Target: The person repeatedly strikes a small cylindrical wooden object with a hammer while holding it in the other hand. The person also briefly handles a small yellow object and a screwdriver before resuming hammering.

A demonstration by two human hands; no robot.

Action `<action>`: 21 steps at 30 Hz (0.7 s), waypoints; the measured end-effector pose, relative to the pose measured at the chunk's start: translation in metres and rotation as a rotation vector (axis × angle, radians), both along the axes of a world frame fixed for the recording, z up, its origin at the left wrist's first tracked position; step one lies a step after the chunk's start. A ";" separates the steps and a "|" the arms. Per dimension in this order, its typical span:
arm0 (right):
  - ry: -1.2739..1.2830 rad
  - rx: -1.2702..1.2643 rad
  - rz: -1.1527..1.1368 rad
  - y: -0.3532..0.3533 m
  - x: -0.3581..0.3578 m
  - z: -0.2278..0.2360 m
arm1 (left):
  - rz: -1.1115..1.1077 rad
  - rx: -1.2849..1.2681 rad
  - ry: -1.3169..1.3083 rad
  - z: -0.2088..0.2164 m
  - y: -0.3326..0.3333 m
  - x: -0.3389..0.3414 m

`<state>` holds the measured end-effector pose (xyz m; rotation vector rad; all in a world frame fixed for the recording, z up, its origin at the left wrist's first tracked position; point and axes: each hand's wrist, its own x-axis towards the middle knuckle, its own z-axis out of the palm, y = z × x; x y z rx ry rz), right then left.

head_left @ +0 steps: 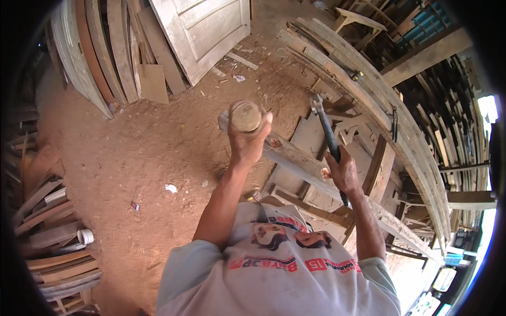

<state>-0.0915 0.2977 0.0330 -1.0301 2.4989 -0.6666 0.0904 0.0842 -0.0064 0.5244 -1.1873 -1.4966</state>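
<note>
My left hand [246, 145] is raised in front of me, its fingers wrapped round a round brown wooden piece [246, 116]. I see that piece end-on, so its length is hidden. In my right hand [343, 171] is a hammer [329, 134], gripped by its dark handle with the metal head pointing away from me. A long grey plank [303, 164] runs slantwise below both hands, with rough broken patches in its surface. Whether the round piece touches the plank I cannot tell.
A long workbench of thick timbers [398, 126] stretches along the right. A pale panelled door [205, 34] and upright boards [108, 47] lean at the far left. Stacked wood [66, 268] lies at the near left. Scraps litter the dirt floor [132, 174].
</note>
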 end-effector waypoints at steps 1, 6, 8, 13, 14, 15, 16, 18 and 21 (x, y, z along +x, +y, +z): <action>-0.059 -0.019 -0.048 0.009 0.002 -0.009 | 0.008 0.025 0.043 -0.001 0.003 0.005; -0.225 -0.176 -0.191 0.043 0.002 -0.037 | 0.019 0.148 0.276 -0.052 -0.018 0.054; -0.288 -0.246 -0.218 0.048 0.003 -0.044 | 0.046 0.324 0.392 -0.080 -0.015 0.077; -0.357 -0.234 -0.256 0.046 -0.001 -0.037 | 0.046 0.517 0.443 -0.075 0.017 0.092; -0.346 -0.220 -0.249 0.044 -0.002 -0.035 | 0.033 0.524 0.453 -0.066 0.015 0.092; -0.335 -0.206 -0.243 0.044 -0.003 -0.034 | 0.047 0.512 0.471 -0.061 0.011 0.092; -0.323 -0.195 -0.243 0.045 -0.003 -0.034 | 0.054 0.500 0.489 -0.054 0.005 0.092; -0.294 -0.213 -0.223 0.047 -0.005 -0.039 | 0.032 0.445 0.512 -0.040 -0.006 0.095; -0.231 -0.195 -0.226 0.050 -0.010 -0.045 | -0.032 0.329 0.416 -0.006 -0.022 0.096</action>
